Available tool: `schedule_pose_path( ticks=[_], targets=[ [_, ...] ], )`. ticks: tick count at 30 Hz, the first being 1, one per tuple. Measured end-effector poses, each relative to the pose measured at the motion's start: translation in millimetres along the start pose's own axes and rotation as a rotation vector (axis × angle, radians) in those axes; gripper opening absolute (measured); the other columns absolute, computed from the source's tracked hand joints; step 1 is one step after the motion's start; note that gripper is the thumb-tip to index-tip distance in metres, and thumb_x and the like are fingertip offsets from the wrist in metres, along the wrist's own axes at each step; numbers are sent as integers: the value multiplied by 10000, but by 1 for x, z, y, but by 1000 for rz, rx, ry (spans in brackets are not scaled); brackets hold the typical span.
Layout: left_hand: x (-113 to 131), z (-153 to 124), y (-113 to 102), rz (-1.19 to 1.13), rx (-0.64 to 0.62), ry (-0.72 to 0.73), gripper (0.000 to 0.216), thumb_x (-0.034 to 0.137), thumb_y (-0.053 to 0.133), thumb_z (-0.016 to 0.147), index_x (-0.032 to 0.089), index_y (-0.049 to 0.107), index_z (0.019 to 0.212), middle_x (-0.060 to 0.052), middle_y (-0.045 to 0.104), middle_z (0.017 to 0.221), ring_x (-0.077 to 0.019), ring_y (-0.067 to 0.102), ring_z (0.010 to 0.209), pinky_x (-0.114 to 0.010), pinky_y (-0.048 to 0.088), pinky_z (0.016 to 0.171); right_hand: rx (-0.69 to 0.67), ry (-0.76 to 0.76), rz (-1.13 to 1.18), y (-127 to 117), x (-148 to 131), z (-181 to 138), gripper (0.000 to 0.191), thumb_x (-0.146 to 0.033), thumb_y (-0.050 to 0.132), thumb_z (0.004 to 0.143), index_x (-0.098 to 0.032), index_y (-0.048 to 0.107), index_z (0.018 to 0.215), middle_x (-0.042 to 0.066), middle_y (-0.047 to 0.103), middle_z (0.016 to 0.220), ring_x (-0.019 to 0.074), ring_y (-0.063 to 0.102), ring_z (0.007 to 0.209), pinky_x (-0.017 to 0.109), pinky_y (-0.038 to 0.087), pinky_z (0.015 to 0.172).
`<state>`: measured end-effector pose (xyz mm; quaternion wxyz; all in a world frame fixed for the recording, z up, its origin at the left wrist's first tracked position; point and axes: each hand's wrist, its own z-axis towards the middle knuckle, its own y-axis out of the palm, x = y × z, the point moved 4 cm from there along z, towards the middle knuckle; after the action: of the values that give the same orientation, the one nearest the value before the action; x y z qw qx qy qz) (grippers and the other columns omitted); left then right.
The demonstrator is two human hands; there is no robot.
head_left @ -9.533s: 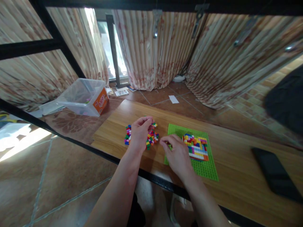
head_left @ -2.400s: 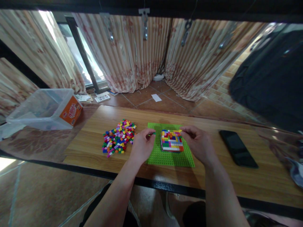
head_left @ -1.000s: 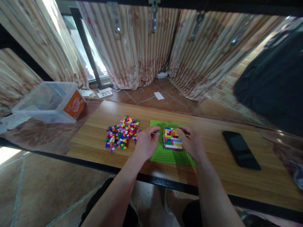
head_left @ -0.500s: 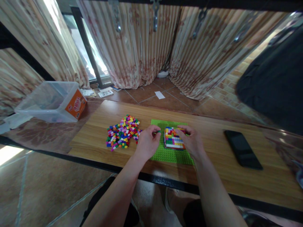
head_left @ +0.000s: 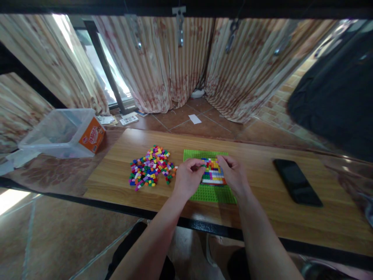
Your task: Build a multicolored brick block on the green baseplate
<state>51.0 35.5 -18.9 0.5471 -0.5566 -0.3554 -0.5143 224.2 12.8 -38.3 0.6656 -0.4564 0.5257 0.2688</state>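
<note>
A green baseplate (head_left: 212, 192) lies on the wooden table (head_left: 262, 202). On it stands a flat block of many-coloured small bricks (head_left: 213, 175). My left hand (head_left: 188, 181) is pinched at the block's left edge; what its fingertips hold is too small to name. My right hand (head_left: 234, 175) rests against the block's right side with the fingers curled on it. A loose pile of small coloured bricks (head_left: 150, 167) lies to the left of the baseplate.
A black phone (head_left: 297, 181) lies on the table to the right. A clear plastic box with an orange label (head_left: 65, 132) stands at the left. Striped curtains hang behind, and a dark cloth mass (head_left: 335, 97) is at the right.
My left hand has moved right from the baseplate's left part onto the block's left edge. My right hand stays at the block's right side.
</note>
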Motion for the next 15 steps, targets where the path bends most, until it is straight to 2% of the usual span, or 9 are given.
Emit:
schedule_pose_path(
  ticks=[7, 15],
  targets=[
    [6, -1, 6, 127, 26, 85, 174, 94, 653, 806, 205, 764, 881, -40, 752, 889, -175, 675, 854, -353, 536, 850, -20, -14, 14, -1, 0, 0, 463, -571, 583, 810, -158, 750, 937, 70, 746, 863, 213, 665, 796, 320, 503, 718],
    [2, -2, 11, 120, 99, 67, 162, 121, 700, 797, 248, 784, 853, -24, 713, 855, -163, 658, 851, -342, 522, 848, -45, -26, 10, -2, 2, 3, 444, -560, 604, 794, -177, 751, 964, 69, 755, 939, 228, 681, 871, 342, 524, 768]
  ],
)
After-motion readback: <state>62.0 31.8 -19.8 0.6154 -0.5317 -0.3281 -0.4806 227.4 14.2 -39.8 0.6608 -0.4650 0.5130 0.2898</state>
